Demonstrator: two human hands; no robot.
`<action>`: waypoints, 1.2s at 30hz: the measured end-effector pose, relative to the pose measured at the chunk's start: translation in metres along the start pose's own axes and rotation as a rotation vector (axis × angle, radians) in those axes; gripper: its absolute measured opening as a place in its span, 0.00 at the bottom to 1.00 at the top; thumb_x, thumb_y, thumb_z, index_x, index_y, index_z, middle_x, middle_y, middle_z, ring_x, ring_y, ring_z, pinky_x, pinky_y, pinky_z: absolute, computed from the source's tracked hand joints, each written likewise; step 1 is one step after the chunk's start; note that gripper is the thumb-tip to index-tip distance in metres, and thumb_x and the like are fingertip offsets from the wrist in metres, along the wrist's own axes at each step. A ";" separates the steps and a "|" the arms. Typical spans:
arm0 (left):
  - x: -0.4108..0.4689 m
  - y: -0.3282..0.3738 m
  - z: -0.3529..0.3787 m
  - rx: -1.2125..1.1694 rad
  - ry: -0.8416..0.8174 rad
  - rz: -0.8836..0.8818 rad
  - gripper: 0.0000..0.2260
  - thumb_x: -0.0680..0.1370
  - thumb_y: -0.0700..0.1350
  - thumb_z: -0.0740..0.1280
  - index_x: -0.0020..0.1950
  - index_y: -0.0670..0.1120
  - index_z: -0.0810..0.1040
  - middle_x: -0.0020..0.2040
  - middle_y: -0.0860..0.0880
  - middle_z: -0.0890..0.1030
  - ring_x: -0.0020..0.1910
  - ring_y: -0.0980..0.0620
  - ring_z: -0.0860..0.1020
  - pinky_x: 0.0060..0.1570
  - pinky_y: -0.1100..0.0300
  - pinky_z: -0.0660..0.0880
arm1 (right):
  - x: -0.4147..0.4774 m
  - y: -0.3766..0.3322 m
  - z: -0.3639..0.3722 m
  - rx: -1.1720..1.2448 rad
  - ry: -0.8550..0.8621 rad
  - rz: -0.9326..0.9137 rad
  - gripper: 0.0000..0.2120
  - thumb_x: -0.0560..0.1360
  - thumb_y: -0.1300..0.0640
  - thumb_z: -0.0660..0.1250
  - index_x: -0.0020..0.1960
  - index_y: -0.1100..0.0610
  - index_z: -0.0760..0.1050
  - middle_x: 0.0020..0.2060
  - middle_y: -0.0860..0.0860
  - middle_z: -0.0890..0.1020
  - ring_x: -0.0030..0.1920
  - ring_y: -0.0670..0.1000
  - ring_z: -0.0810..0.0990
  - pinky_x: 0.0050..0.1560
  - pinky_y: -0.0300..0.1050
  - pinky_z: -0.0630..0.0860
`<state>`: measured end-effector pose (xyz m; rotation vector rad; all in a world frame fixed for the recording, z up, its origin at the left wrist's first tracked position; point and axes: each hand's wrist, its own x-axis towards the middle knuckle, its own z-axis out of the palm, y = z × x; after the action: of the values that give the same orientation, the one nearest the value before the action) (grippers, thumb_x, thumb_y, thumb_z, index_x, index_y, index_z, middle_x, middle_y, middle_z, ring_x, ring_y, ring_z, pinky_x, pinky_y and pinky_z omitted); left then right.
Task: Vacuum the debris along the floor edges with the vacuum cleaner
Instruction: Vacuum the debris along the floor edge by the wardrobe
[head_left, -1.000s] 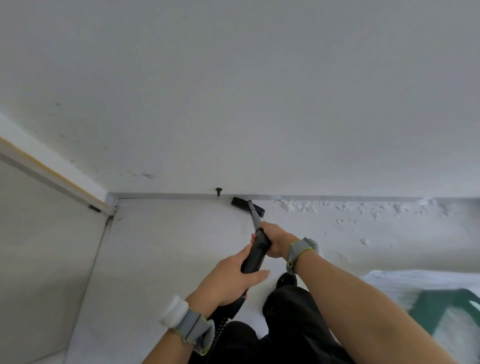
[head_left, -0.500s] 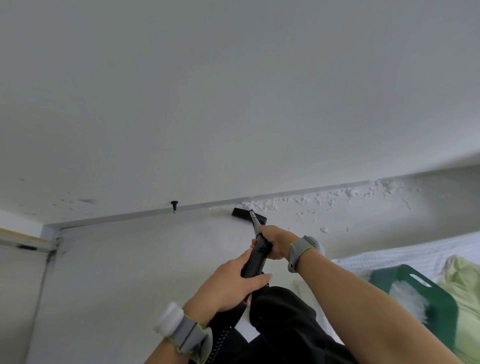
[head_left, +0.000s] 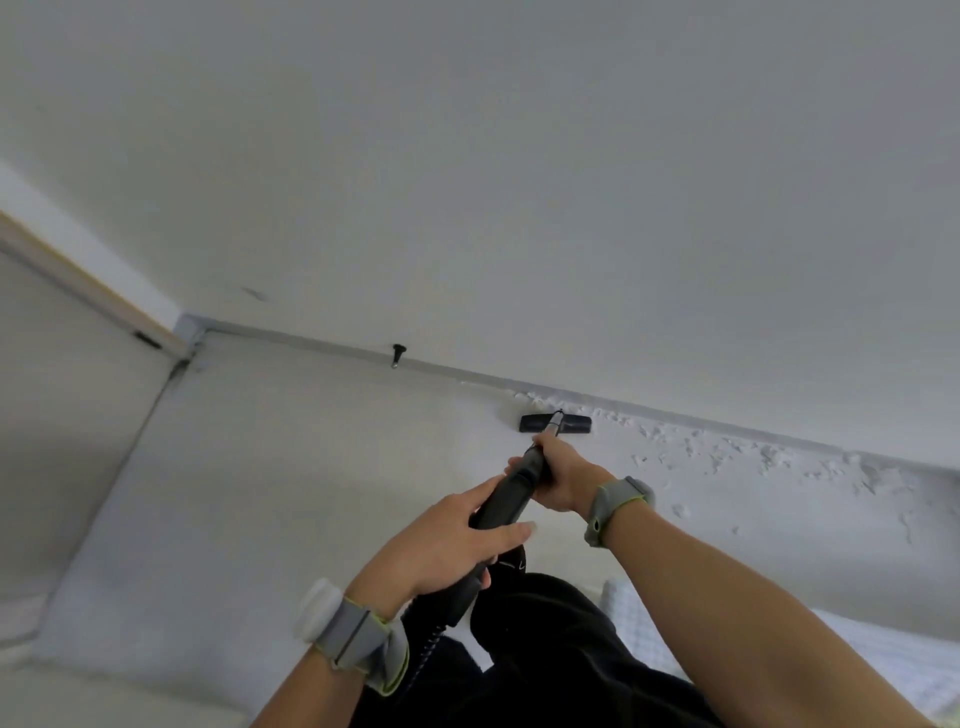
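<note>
The left hand (head_left: 441, 540) and, ahead of it, the right hand (head_left: 563, 478) both wrap tight around the black vacuum wand (head_left: 506, 500). Its nozzle (head_left: 574, 425) sits just past the right hand, by the wall (head_left: 519, 208). Left of the nozzle the floor edge (head_left: 311, 348) looks clean, but most white crumbs (head_left: 727, 452) to its right are not sucked up yet.

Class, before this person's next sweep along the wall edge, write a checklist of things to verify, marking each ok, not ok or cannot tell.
1. The left hand grips the vacuum wand: ok.
2. The right hand grips it lower down: ok.
3. The nozzle rests on the floor: ok.
4. No debris right of the nozzle: not ok.
5. Suction running: cannot tell.
6. The door stop is apart from the nozzle: ok.
</note>
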<state>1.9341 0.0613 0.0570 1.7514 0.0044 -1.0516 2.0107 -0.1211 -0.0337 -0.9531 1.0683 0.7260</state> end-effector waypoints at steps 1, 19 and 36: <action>-0.008 -0.005 0.007 -0.017 0.023 -0.012 0.23 0.78 0.60 0.72 0.73 0.67 0.70 0.38 0.53 0.80 0.36 0.51 0.83 0.47 0.56 0.82 | 0.000 0.008 0.001 -0.028 0.019 0.011 0.10 0.81 0.54 0.57 0.55 0.62 0.66 0.37 0.60 0.77 0.35 0.56 0.77 0.32 0.48 0.77; -0.143 -0.089 0.064 -0.171 0.319 -0.060 0.20 0.79 0.58 0.71 0.70 0.66 0.72 0.38 0.51 0.80 0.37 0.51 0.83 0.54 0.50 0.81 | -0.035 0.135 0.054 -0.359 -0.115 0.124 0.09 0.80 0.55 0.57 0.47 0.62 0.67 0.37 0.59 0.78 0.35 0.54 0.78 0.25 0.43 0.79; -0.086 -0.036 0.084 0.175 0.097 -0.013 0.27 0.80 0.59 0.70 0.77 0.59 0.67 0.42 0.56 0.79 0.36 0.53 0.81 0.50 0.53 0.82 | -0.034 0.097 -0.041 -0.096 -0.033 -0.002 0.12 0.79 0.55 0.59 0.58 0.62 0.66 0.38 0.58 0.76 0.37 0.54 0.76 0.27 0.43 0.78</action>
<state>1.8109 0.0523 0.0794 1.9619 -0.0161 -1.0006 1.9002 -0.1186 -0.0358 -1.0206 1.0103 0.7944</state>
